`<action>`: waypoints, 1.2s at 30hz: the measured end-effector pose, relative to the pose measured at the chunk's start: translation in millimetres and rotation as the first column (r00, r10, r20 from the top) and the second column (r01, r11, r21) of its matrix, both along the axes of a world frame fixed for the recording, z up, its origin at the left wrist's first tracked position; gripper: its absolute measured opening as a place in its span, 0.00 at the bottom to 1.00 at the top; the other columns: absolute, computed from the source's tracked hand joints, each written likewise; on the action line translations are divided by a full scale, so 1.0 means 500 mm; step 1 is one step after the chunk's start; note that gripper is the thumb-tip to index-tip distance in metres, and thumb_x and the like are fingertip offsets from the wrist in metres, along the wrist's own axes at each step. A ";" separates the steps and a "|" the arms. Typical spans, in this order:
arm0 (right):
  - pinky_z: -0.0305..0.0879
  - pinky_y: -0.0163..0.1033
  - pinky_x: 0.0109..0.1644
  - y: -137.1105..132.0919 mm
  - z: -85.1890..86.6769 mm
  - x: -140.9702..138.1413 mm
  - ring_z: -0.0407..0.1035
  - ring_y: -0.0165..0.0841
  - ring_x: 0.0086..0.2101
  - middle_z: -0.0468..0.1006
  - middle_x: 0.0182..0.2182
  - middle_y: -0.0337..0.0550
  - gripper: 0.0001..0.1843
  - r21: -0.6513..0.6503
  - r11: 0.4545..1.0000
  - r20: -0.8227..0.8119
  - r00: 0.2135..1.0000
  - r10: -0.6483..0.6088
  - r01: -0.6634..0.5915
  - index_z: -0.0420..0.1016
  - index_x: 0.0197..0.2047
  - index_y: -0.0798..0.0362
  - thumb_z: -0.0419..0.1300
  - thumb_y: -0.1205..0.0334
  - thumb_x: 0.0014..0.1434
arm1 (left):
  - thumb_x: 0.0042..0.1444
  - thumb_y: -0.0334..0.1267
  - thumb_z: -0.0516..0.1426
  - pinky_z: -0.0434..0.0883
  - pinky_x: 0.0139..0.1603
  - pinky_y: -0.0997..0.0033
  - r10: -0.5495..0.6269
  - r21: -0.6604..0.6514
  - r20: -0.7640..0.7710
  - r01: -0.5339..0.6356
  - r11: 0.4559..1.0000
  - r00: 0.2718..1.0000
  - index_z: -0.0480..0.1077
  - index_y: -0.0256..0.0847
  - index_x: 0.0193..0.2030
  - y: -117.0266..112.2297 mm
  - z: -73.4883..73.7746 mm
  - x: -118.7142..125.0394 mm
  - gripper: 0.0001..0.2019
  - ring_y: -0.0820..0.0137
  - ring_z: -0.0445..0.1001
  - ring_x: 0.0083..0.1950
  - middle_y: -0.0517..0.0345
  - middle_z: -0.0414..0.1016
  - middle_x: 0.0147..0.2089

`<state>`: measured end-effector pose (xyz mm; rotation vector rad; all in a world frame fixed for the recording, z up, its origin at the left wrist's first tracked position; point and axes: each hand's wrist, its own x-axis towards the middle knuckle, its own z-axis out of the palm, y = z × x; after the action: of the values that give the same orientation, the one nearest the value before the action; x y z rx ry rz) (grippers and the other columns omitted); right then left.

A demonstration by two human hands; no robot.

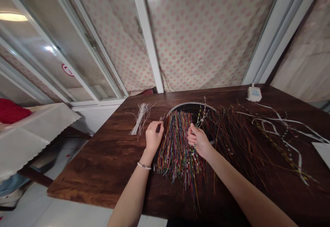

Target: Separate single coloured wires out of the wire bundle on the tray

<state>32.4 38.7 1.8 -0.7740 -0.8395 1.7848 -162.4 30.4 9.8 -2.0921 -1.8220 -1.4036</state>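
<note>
A thick bundle of thin multicoloured strings [177, 141] lies across a dark round tray [192, 106] on the dark wooden table [103, 158]. My left hand [153, 136] rests at the bundle's left edge, its fingers pinched on a strand or two. My right hand [198, 140] is closed at the bundle's right side, holding up a beaded string [201, 115] that rises over the tray. A thin bracelet [143, 166] circles my left wrist.
A small bunch of white strings [140, 117] lies left of the tray. Darker beaded strands [239, 134] and white ribbons [278, 123] spread to the right, with a white box [254, 93] at the back. A white-covered table [31, 130] stands far left.
</note>
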 end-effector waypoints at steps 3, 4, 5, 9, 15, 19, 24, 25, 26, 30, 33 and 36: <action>0.35 0.29 0.15 -0.007 0.013 0.000 0.38 0.19 0.13 0.44 0.12 0.25 0.19 0.008 0.996 0.013 0.996 0.083 -0.083 0.62 0.22 0.54 0.59 0.47 0.50 | 0.57 0.36 0.49 0.69 0.45 0.71 -0.067 0.035 0.223 0.061 0.998 0.972 0.67 0.38 0.39 -0.020 0.020 0.028 0.07 0.70 0.72 0.42 0.53 0.74 0.40; 0.34 0.29 0.15 -0.011 0.020 0.000 0.37 0.19 0.13 0.44 0.12 0.25 0.18 0.027 0.992 0.020 0.993 0.119 -0.119 0.64 0.24 0.54 0.58 0.47 0.51 | 0.57 0.36 0.49 0.69 0.46 0.70 -0.111 0.038 0.267 0.105 0.994 0.957 0.66 0.38 0.39 -0.027 0.026 0.039 0.07 0.70 0.73 0.43 0.52 0.74 0.41; 0.33 0.29 0.15 -0.016 0.028 0.001 0.37 0.19 0.13 0.45 0.13 0.26 0.17 0.051 0.986 0.029 0.988 0.155 -0.156 0.66 0.27 0.55 0.57 0.47 0.51 | 0.57 0.36 0.50 0.69 0.46 0.70 -0.161 0.037 0.289 0.157 0.987 0.944 0.66 0.38 0.39 -0.034 0.029 0.050 0.07 0.70 0.73 0.44 0.52 0.74 0.41; 0.35 0.29 0.16 -0.036 0.049 0.000 0.39 0.19 0.15 0.47 0.15 0.26 0.16 0.170 0.944 0.129 0.956 0.262 -0.282 0.67 0.33 0.54 0.58 0.49 0.52 | 0.55 0.35 0.53 0.68 0.49 0.68 -0.328 0.017 0.230 0.333 0.943 0.916 0.70 0.39 0.37 -0.055 0.032 0.084 0.06 0.68 0.73 0.45 0.53 0.75 0.41; 0.40 0.30 0.18 -0.033 0.034 -0.001 0.45 0.20 0.15 0.51 0.14 0.29 0.17 0.278 0.900 0.400 0.892 0.209 -0.335 0.68 0.27 0.56 0.59 0.48 0.50 | 0.53 0.33 0.55 0.67 0.51 0.64 -0.376 0.013 0.219 0.383 0.924 0.900 0.72 0.41 0.36 -0.058 0.019 0.097 0.05 0.67 0.71 0.48 0.53 0.74 0.44; 0.39 0.30 0.18 -0.023 0.021 -0.002 0.44 0.20 0.16 0.51 0.14 0.28 0.18 0.325 0.891 0.446 0.882 0.151 -0.317 0.66 0.23 0.56 0.59 0.49 0.49 | 0.54 0.34 0.54 0.68 0.50 0.65 -0.390 -0.020 0.297 0.414 0.910 0.872 0.72 0.40 0.37 -0.058 0.020 0.099 0.06 0.67 0.72 0.47 0.53 0.75 0.43; 0.43 0.30 0.18 -0.013 0.027 0.005 0.46 0.21 0.14 0.53 0.14 0.30 0.19 0.277 0.940 0.326 0.940 0.103 -0.199 0.69 0.25 0.56 0.55 0.47 0.53 | 0.59 0.35 0.49 0.66 0.52 0.65 -0.368 -0.125 0.402 0.449 0.885 0.838 0.63 0.40 0.52 -0.050 0.022 0.077 0.14 0.69 0.73 0.46 0.53 0.75 0.44; 0.47 0.30 0.19 -0.008 0.032 0.011 0.50 0.21 0.16 0.58 0.15 0.32 0.19 0.273 0.954 0.257 0.965 0.055 -0.127 0.68 0.25 0.56 0.55 0.47 0.53 | 0.59 0.35 0.48 0.65 0.53 0.64 -0.344 -0.133 0.394 0.423 0.896 0.852 0.62 0.40 0.52 -0.045 0.019 0.068 0.15 0.69 0.72 0.47 0.53 0.75 0.44; 0.52 0.30 0.22 -0.004 0.037 0.018 0.55 0.22 0.18 0.63 0.18 0.35 0.19 0.263 0.963 0.180 0.984 0.008 -0.056 0.67 0.24 0.56 0.55 0.47 0.53 | 0.59 0.36 0.48 0.65 0.53 0.64 -0.314 -0.147 0.373 0.390 0.909 0.873 0.63 0.40 0.51 -0.040 0.014 0.058 0.14 0.69 0.72 0.47 0.53 0.75 0.44; 0.60 0.31 0.26 0.020 0.049 0.049 0.63 0.24 0.23 0.68 0.23 0.38 0.19 0.138 0.990 -0.042 0.999 -0.024 0.029 0.61 0.24 0.54 0.58 0.47 0.51 | 0.55 0.37 0.52 0.68 0.47 0.64 -0.221 -0.262 0.184 0.264 0.928 0.958 0.69 0.40 0.41 -0.018 -0.015 0.021 0.09 0.67 0.72 0.44 0.53 0.74 0.42; 0.45 0.27 0.14 0.030 0.043 0.059 0.48 0.19 0.12 0.54 0.13 0.28 0.19 0.047 0.999 -0.012 1.000 0.024 -0.024 0.59 0.24 0.53 0.59 0.48 0.50 | 0.52 0.33 0.55 0.65 0.51 0.60 -0.220 -0.292 0.027 0.219 0.931 0.975 0.70 0.41 0.42 -0.012 -0.033 0.013 0.10 0.65 0.70 0.47 0.53 0.71 0.44; 0.34 0.28 0.12 0.030 0.030 0.053 0.39 0.19 0.10 0.45 0.11 0.24 0.18 -0.018 0.997 0.160 0.984 0.083 -0.081 0.57 0.23 0.52 0.57 0.49 0.51 | 0.51 0.29 0.52 0.61 0.56 0.56 -0.200 -0.296 -0.041 0.179 0.938 0.979 0.69 0.40 0.46 -0.013 -0.042 0.021 0.15 0.64 0.66 0.52 0.51 0.68 0.49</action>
<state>58.8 53.7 16.9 -0.9117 -0.9803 1.8184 -151.9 23.7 -11.1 -2.4835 -1.9470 -1.1323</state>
